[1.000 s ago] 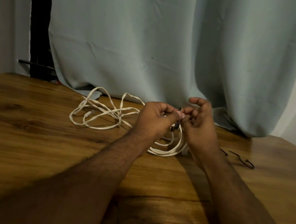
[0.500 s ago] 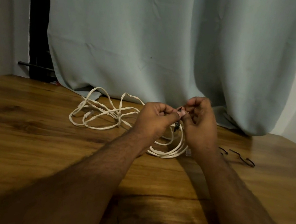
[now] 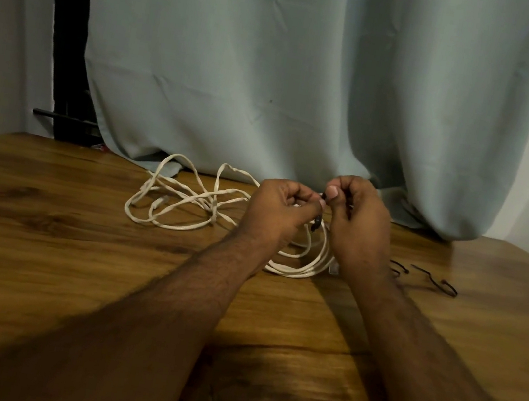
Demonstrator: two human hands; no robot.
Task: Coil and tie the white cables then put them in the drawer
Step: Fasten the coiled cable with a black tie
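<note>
A coiled white cable (image 3: 297,268) hangs below my two hands, its lower loops resting on the wooden table (image 3: 40,251). My left hand (image 3: 280,213) and my right hand (image 3: 356,222) meet above the coil, and both pinch a thin black tie (image 3: 315,224) wrapped round the coil's top. A second white cable (image 3: 180,200) lies loose and tangled on the table to the left of my hands. Part of the coil is hidden behind my hands. No drawer is in view.
Two more black ties (image 3: 434,281) lie on the table to the right of my right hand. A pale blue curtain (image 3: 275,80) hangs behind the table and touches its back edge. A dark post (image 3: 65,30) stands at the back left.
My right hand's fingers have curled in closer to my left hand at the tie. The coil stays in the same place.
</note>
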